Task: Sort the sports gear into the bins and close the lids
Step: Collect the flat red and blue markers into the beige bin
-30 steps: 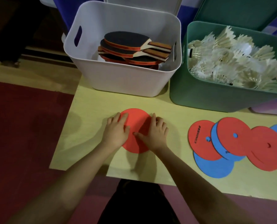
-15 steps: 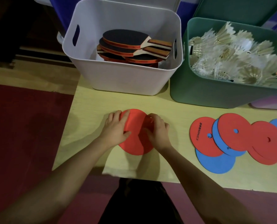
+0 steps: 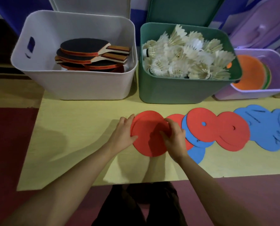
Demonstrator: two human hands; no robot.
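Head view: both of my hands were on one red disc (image 3: 148, 136) at the middle of the yellow table (image 3: 80, 144).
Left fingers: my left hand (image 3: 122, 136) lay along the disc's left edge, fingers close together and reaching over the far rim, thumb pressed on the top face; it looked like a grip on the edge.
Right fingers: my right hand (image 3: 174, 141) was curled at the disc's right edge, fingertips bent down onto the red surface; whether they pinched the rim or only pressed on it, I could not tell.
Red disc: flat or nearly flat on the table, its right side hidden under my right hand.
Neighbouring discs: just right of my right hand lay an overlapping row, another red disc (image 3: 201, 126) with a small hole on top of a blue disc (image 3: 195, 154), then a third red disc (image 3: 234, 132).
Blue pile: further right, a blurred heap of blue discs (image 3: 265, 128) ran to the frame edge.
White bin (image 3: 80, 85): at the table's far left, open, holding stacked table tennis paddles (image 3: 90, 54).
Green bin (image 3: 175, 90): beside the white one, open, heaped with white shuttlecocks (image 3: 185, 57).
Purple bin (image 3: 266, 90): far right, open, with an orange disc (image 3: 250, 74) inside over other coloured ones.
Lids: the green lid (image 3: 181, 10) stood upright behind its bin.
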